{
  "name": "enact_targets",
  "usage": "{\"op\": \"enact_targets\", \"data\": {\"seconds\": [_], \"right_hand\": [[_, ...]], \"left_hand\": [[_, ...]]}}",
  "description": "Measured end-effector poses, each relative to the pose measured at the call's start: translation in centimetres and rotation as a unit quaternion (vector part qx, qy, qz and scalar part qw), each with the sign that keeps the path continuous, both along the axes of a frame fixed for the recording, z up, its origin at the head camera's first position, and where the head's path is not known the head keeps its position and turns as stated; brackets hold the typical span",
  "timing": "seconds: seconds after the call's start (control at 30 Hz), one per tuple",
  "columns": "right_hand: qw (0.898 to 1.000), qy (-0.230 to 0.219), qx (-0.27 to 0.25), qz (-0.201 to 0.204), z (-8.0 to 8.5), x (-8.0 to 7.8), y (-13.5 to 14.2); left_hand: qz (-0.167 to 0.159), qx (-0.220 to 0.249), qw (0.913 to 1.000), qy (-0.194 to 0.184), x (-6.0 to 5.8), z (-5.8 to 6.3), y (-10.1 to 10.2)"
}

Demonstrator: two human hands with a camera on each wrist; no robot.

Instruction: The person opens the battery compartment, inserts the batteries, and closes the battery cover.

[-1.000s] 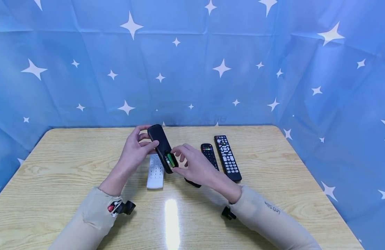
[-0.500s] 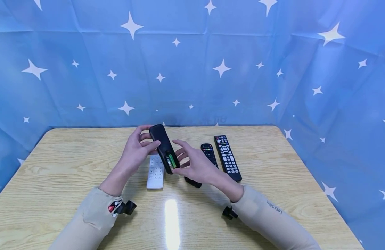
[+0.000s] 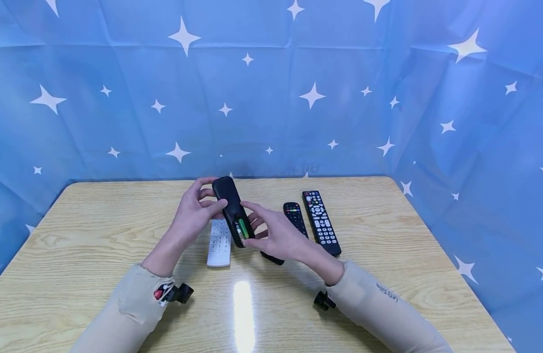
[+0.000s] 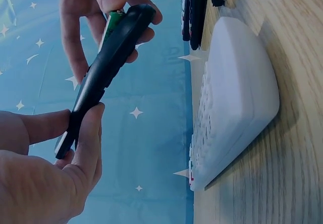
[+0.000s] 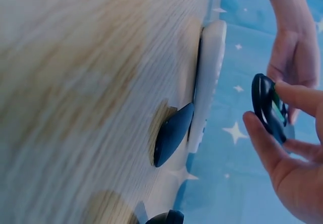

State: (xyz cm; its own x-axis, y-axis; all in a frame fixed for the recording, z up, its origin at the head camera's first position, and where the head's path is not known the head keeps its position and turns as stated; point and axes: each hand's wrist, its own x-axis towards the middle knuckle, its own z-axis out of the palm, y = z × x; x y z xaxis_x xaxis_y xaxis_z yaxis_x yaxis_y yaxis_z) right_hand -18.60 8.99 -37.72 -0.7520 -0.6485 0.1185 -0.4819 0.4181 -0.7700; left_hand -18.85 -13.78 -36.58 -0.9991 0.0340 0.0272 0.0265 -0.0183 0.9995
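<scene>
A black remote control (image 3: 224, 191) is held aslant above the table, its back towards the head camera. At its lower end the battery compartment lies uncovered, with a green battery (image 3: 243, 228) showing in it. My left hand (image 3: 189, 211) grips the upper part between thumb and fingers. My right hand (image 3: 278, 233) holds the lower end, thumb by the compartment's end and index finger along the side edge. In the left wrist view the green battery (image 4: 112, 24) stands up a little past the remote's back, close to the right thumb. The right wrist view shows the remote (image 5: 262, 103) end-on between the right hand's fingers.
A white remote (image 3: 219, 247) lies on the wooden table (image 3: 99, 235) below the held one. To the right are a black remote with coloured buttons (image 3: 294, 215), partly behind my right hand, and a longer black remote (image 3: 321, 223). A blue starred curtain (image 3: 262, 113) hangs behind.
My right index finger has gone from the battery compartment, lifted off, and come down on the remote's side edge. The held remote has shifted slightly to the right.
</scene>
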Motion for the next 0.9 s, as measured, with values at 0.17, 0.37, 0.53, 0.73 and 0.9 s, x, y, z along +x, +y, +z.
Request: {"op": "enact_targets", "data": {"seconds": [0.17, 0.37, 0.53, 0.73, 0.9], "right_hand": [[1.000, 0.016, 0.015, 0.012, 0.03, 0.00, -0.01], [0.999, 0.033, 0.018, 0.022, 0.05, 0.12, 0.07], [0.997, 0.066, 0.021, 0.033, 0.04, 0.36, 0.19], [0.994, 0.092, 0.035, 0.037, -0.17, 0.57, 0.33], [0.994, 0.101, 0.035, 0.037, -0.37, 0.54, 0.37]], "left_hand": [[0.003, -0.001, 1.0000, -0.002, -0.05, -0.19, 0.10], [0.003, -0.005, 1.0000, -0.006, -0.09, -0.25, 0.21], [0.005, -0.008, 0.9999, -0.008, -0.03, -0.18, 0.27], [0.009, -0.018, 0.9997, -0.015, -0.01, -0.10, 0.37], [0.011, -0.022, 0.9995, -0.017, -0.06, -0.09, 0.46]]}}
